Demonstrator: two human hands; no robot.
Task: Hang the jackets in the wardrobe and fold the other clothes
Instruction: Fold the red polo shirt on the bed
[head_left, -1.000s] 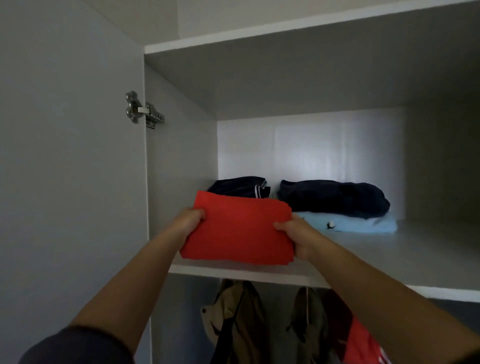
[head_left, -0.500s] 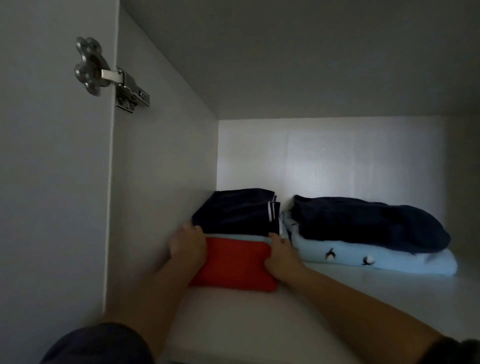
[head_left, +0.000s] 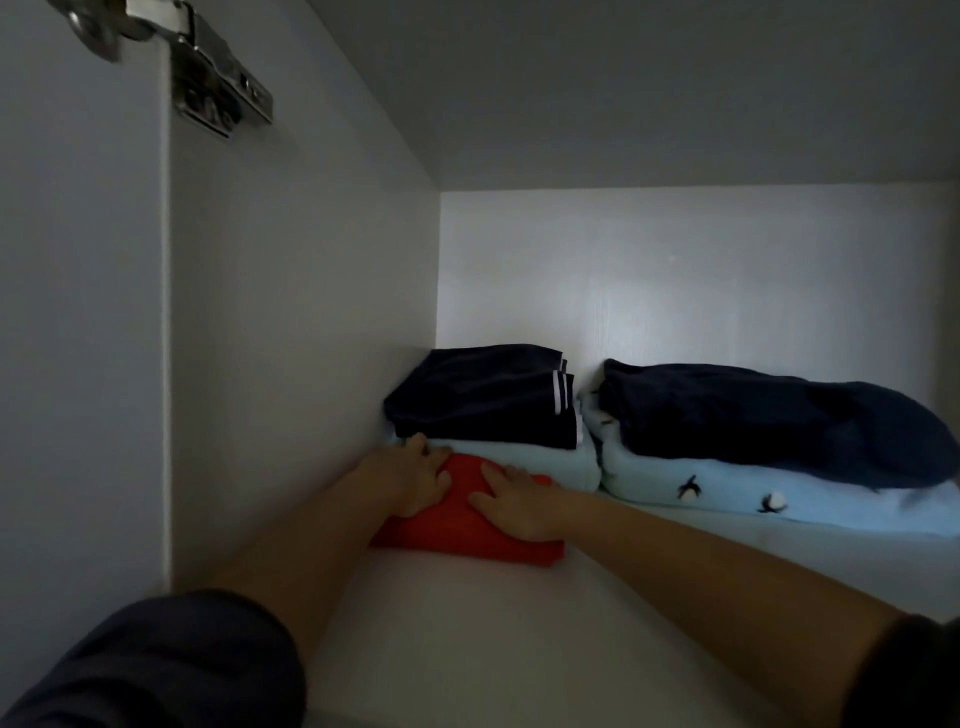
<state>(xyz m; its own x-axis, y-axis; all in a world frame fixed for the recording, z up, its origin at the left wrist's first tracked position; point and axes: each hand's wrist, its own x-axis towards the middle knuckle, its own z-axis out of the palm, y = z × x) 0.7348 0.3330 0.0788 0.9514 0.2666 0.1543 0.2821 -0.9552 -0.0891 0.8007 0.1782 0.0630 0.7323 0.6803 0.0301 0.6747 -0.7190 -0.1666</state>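
Left hand (head_left: 415, 480) and right hand (head_left: 511, 499) press flat-fingered on folded red garment (head_left: 467, 532); pushing harder risks bunching it against the light-blue stack (head_left: 545, 460), undoing the fold.

- I see a red folded cloth garment (head_left: 467, 538) lying flat, low centre of frame.
- Touching behind it: a navy white-striped folded garment (head_left: 483, 400) atop a pale blue folded garment (head_left: 540, 460).
- Right: a dark navy bundle (head_left: 769, 421) atop a pale blue bird-patterned garment (head_left: 727, 493).

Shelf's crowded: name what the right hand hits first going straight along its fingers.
The right hand would probably meet the light blue folded garment just behind the red garment; depth is unclear.
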